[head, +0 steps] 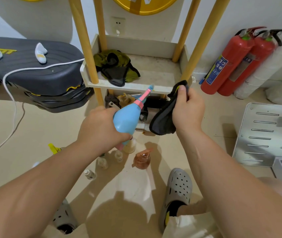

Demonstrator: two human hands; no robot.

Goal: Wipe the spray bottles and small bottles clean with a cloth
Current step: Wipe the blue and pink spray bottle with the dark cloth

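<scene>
My left hand [100, 127] grips a light blue spray bottle [127, 120] by its body, its pink nozzle tilted up and to the right. A dark grey cloth [164, 119] hangs from my right hand [187, 110], which pinches its top edge just right of the bottle. The cloth and the bottle are apart. On the floor below stand an orange spray bottle [142, 160], a cream bottle [129, 146] and several small clear bottles [102, 163], with one more small bottle [90, 174] lying further left.
A white shelf unit [154, 88] with yellow posts stands ahead, holding green and black rags [116, 67]. Left is a black machine [38, 73] with a white cable. Two red fire extinguishers [236, 64] lean at the right wall; a metal panel [267, 134] lies right. My grey clogs [178, 193] are below.
</scene>
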